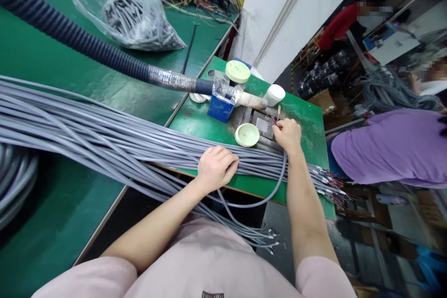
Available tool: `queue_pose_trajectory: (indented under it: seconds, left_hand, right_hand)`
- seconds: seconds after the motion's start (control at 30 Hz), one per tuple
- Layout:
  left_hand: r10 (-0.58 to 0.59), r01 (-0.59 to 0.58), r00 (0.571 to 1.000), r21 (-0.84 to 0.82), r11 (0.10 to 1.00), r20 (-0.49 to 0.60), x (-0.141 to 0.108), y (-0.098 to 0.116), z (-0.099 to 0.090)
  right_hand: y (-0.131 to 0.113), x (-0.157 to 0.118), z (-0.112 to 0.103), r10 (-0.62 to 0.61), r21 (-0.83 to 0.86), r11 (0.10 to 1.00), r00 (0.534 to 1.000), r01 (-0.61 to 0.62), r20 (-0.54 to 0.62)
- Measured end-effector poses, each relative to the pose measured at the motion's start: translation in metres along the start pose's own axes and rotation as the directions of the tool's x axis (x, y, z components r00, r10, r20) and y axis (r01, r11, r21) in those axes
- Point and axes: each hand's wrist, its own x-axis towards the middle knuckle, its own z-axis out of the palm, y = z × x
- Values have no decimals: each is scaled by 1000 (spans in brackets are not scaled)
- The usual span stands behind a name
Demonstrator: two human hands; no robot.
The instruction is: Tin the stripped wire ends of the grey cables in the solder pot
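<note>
A thick bundle of grey cables [139, 135] runs across the bench from the left, its stripped ends with thin coloured wires at the right. My left hand [218, 167] lies on the bundle, fingers curled around some of the cables. One grey cable [275, 191] loops up to my right hand [289, 135], which pinches it near its end. Reddish wires [274, 120] stick out past those fingertips, over a small metal pot with a flat silvery surface [263, 125]. Whether the wire tips touch that surface cannot be made out. A pale open dish [247, 135] stands beside the pot.
A ribbed black hose [87, 46] ends in a nozzle above the pot, resting on a blue box [220, 107]. Nearby stand a white-lidded jar [275, 95] and a yellow-lidded tub [238, 71]. A plastic bag [132, 18] lies behind. A person in purple [387, 146] is at the right.
</note>
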Motion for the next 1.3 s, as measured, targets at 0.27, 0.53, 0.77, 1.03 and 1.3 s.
queue_pose_trajectory:
  seconds: [0.27,0.53,0.77,1.03,1.3]
  left_hand:
    - [6,-7,1000,-2,1000,-3,0,-1,1]
    - [-1,1,1000,-5,1000,-3,0,0,1]
    - [-6,6,1000,-18,1000,4,-1,-1,1]
    - [2,-2,1000,-10,1000,-3,-1,-1,2]
    - [-9,9,1000,-27,1000,-8,1,-1,0]
  right_hand:
    - [2,7,15,53,-20,998,998,-52,42]
    - [2,10,20,45,-38,998,996,-42,82]
    - [1,11,22,40,-48,998,996,-36,85]
    - [4,4,13,54,95,994,999,-54,8]
    - [-27,-82,-25,95,717,682,956,141,-278]
